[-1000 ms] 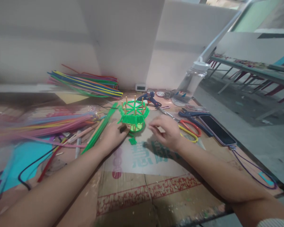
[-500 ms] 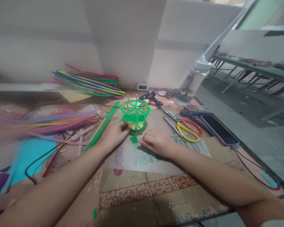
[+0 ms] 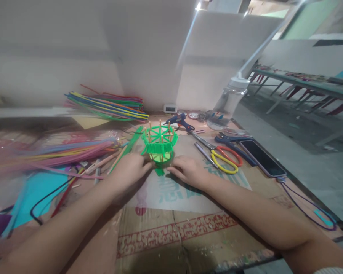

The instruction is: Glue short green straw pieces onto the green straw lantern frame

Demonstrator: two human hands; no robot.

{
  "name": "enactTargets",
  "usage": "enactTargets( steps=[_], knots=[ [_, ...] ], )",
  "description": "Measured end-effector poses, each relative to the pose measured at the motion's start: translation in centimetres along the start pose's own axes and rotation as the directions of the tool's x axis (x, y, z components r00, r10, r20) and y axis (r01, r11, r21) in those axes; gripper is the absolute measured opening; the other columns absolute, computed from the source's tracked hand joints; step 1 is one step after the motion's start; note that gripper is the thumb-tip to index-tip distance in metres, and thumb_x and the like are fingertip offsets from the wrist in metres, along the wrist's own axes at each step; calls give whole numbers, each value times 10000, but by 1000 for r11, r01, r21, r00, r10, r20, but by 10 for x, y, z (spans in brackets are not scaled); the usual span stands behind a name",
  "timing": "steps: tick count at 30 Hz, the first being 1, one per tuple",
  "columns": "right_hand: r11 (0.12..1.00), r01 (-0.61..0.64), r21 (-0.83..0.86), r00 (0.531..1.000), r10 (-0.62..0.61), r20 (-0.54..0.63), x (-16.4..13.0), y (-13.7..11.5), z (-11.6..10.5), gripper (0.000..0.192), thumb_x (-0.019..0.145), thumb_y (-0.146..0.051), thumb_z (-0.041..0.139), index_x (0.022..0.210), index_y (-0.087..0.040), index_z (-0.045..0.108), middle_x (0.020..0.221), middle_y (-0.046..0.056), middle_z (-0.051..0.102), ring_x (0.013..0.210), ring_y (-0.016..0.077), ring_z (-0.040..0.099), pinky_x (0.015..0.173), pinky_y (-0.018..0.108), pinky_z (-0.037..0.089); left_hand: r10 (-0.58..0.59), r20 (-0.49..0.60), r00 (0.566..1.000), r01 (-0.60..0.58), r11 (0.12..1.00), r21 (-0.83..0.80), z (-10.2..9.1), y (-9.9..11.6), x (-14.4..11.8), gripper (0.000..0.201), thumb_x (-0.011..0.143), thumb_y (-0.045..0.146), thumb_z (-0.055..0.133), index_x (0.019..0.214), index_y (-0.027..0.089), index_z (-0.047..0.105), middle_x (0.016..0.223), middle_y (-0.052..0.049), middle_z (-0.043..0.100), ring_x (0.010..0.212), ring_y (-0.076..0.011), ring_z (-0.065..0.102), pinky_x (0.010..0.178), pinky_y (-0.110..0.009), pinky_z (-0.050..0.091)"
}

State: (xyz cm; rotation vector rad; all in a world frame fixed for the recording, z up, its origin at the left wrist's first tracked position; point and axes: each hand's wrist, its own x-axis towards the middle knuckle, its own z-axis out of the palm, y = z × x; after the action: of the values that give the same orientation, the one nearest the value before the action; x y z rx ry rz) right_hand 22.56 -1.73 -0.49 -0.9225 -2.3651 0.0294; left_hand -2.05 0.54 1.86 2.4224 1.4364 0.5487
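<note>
A person's two bare hands close in on a small green basket [image 3: 159, 144], woven of green strips around upright wooden sticks, which stands on the cardboard-covered worktop [image 3: 188, 228] straight ahead of them. The left hand [image 3: 128, 171] rests against the basket's left base, its fingers curled loosely toward the wall; whether they pinch anything cannot be told. The right hand [image 3: 188, 172] lies just right of the basket, fingers half folded and apparently empty, tips near a green scrap [image 3: 160, 172] in front of the basket. The weaving step appears to be in hand, with the lower wall done and the stick tops bare; steadying the base while threading another strip would seem to come next. Right of the basket lie scissors [image 3: 223, 158] and a phone [image 3: 261, 158]; behind it a glue gun [image 3: 179, 121]; to its left, bundles of coloured strips [image 3: 60, 150].
</note>
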Motion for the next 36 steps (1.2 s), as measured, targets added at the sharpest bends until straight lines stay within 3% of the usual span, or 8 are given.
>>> enactTargets(
  steps=[3,9,16,24,28,33,36],
  knots=[
    [1000,17,6,1000,-17,-22,-1,-2,-1,312,1040,-320,470,873,-162,682,747,62,717,685,169,643,651,267,449,86,97,992,-98,987,131,-4,14,-5,225,933,304,545,905,242,760,922,-62,782,824,-258,702,715,-334,472],
    [996,-4,90,999,7,-41,-1,-2,-1,200,1013,-251,510,1024,-163,690,905,85,773,801,188,707,736,281,514,260,117,959,-283,909,305,9,20,-6,287,923,138,509,1126,194,704,955,-121,744,919,-284,682,865,-411,497],
    [994,-5,108,1000,7,-13,1,-4,-1,201,1009,-277,526,965,-168,689,848,82,757,760,189,692,704,284,505,227,134,965,-263,867,423,16,18,-6,202,936,114,497,1018,137,679,923,-146,713,855,-297,668,831,-430,489],
    [995,11,95,998,-5,-64,0,-2,-1,217,1010,-275,514,924,-162,679,808,70,737,728,182,666,681,278,492,287,99,953,-303,887,347,15,17,-6,169,962,137,517,1009,180,674,963,-98,720,938,-262,667,841,-384,485],
    [995,-6,96,997,12,-70,0,-1,-1,195,1003,-264,521,931,-171,677,814,65,734,733,175,662,691,274,492,299,81,951,-307,881,360,19,12,-1,171,978,178,528,1042,176,686,1003,-96,720,956,-263,666,823,-377,491],
    [994,-2,106,997,9,-71,1,-2,-2,182,1000,-250,530,927,-170,677,803,65,735,727,174,664,677,269,485,330,59,942,-329,876,354,20,10,-1,299,970,162,551,1247,206,657,1083,-96,718,1001,-266,665,832,-383,503],
    [995,-13,98,998,19,-60,1,-3,-2,186,1000,-250,529,925,-171,679,807,68,737,728,177,663,682,271,484,375,56,925,-369,856,362,20,7,-1,267,971,168,555,1201,193,688,1071,-99,721,989,-267,665,832,-393,509]
  ],
)
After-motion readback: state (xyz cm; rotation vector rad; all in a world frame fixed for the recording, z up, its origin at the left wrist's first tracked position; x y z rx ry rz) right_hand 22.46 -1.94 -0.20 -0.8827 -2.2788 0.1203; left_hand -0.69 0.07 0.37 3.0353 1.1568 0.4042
